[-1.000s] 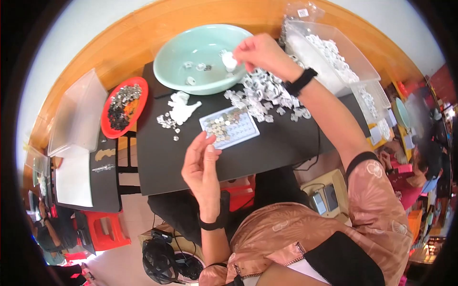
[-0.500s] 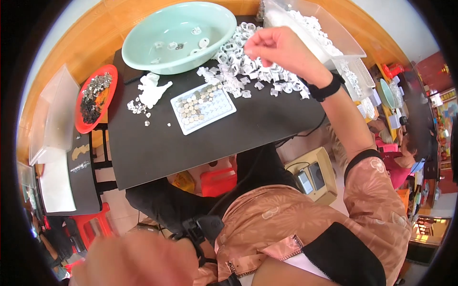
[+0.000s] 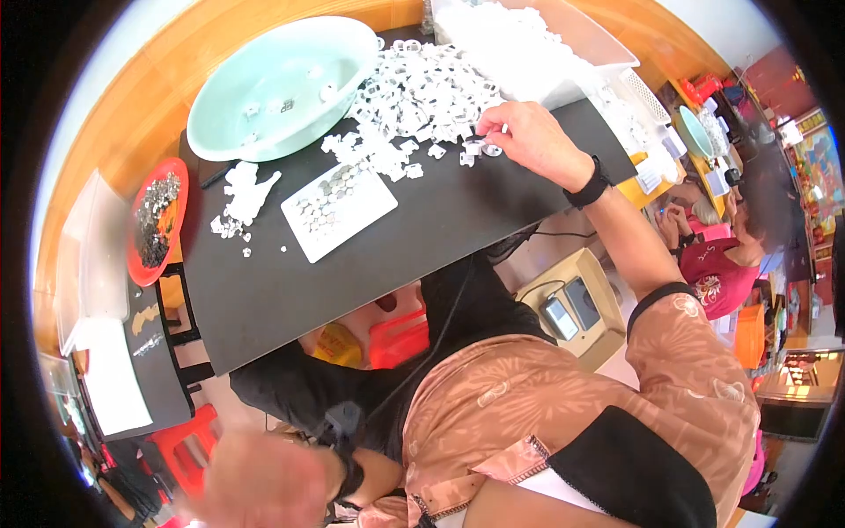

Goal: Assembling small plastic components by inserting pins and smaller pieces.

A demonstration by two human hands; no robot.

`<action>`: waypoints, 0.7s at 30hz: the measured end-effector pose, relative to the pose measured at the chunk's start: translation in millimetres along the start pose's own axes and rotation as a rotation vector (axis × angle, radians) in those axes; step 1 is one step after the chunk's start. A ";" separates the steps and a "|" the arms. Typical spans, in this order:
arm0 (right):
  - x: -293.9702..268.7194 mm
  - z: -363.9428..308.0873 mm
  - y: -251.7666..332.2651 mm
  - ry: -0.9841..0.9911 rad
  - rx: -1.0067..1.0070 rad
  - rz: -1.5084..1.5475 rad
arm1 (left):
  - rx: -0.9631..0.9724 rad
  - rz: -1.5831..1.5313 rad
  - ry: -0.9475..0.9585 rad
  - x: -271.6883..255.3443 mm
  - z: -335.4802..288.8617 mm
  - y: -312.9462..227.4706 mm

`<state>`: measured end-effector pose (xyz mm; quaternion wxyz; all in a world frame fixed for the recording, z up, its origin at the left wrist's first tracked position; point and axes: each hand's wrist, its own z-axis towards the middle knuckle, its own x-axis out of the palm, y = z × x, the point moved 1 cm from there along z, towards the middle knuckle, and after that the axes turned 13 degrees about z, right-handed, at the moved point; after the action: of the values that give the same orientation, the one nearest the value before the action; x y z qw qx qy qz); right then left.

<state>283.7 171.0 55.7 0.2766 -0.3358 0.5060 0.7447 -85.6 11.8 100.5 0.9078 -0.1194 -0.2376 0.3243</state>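
My right hand point(image 3: 531, 143) reaches over the dark table with thumb and fingers pinched together, at the right edge of a heap of small white plastic parts point(image 3: 431, 88). A few loose parts lie right beside its fingertips; whether one is between them is too small to tell. My left hand point(image 3: 255, 480) is low at the left, off the table near my lap, smeared by motion, so its fingers cannot be made out. Between the heap and the table's front edge lies a white tray point(image 3: 370, 211) with several small round silvery discs point(image 3: 324, 201) on it.
A pale green basin point(image 3: 207, 119) with a few parts stands at the back left. Left of the table sits a red tray point(image 3: 181, 180) of small metal and dark pieces. A crumpled white bag point(image 3: 242, 195) lies near the basin. A clear bin point(image 3: 607, 44) of white parts stands behind.
My right hand has come down from above the heap to its near right edge. The view has shifted, and the table items sit further left. My left hand is still blurred.
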 end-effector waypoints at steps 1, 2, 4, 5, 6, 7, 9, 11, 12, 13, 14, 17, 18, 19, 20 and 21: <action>-2.3 -4.7 -3.0 0.008 0.007 -0.015 | -0.303 -0.043 0.214 8.4 -17.4 4.8; -5.5 -10.6 -6.8 0.015 0.016 -0.035 | -0.605 -0.088 0.432 16.8 -36.2 9.5; 2.6 -12.3 -7.1 0.018 -0.040 -0.061 | -0.873 0.106 0.511 39.0 -58.9 10.4; 7.3 -12.6 -7.6 0.025 -0.096 -0.092 | -0.910 0.096 0.550 43.0 -67.4 13.7; 10.6 -12.2 -8.6 0.040 -0.084 -0.144 | -0.901 0.023 0.565 45.2 -75.9 19.9; 12.2 -11.7 -9.5 0.034 -0.085 -0.142 | -0.891 -0.050 0.580 46.2 -80.4 24.0; 13.3 -11.0 -10.8 0.029 -0.129 -0.152 | -0.946 -0.049 0.582 46.0 -81.7 19.3; 12.9 -13.0 -10.6 0.019 -0.148 -0.130 | -1.002 -0.045 0.582 50.4 -84.1 11.9; 13.3 -12.8 -6.5 0.015 -0.171 -0.110 | -1.018 -0.044 0.603 52.7 -86.5 10.0; 13.7 -14.7 -1.5 0.012 -0.178 -0.104 | -1.033 -0.041 0.624 53.8 -88.7 9.4; 13.5 -19.5 5.4 -0.033 -0.229 -0.026 | -1.039 -0.082 0.680 53.3 -91.4 10.1; 14.0 -30.8 47.0 -0.070 -0.354 0.142 | -1.064 -0.114 0.813 58.0 -99.9 7.5; 13.1 -37.5 60.3 -0.103 -0.449 0.166 | -1.105 -0.179 0.831 63.1 -102.9 4.7; 14.4 -42.0 71.1 -0.135 -0.547 0.195 | -1.145 -0.241 0.844 68.0 -105.1 2.8; 18.1 -45.5 78.9 -0.158 -0.647 0.191 | -1.179 -0.346 0.849 69.1 -108.3 3.3; 19.1 -48.7 86.4 -0.159 -0.692 0.175 | -1.214 -0.396 0.841 75.2 -109.7 -0.8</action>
<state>217.6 97.7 77.1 0.1203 -0.3062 0.2281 0.9164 21.6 52.9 33.2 0.7382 -0.6659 -0.0255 -0.1050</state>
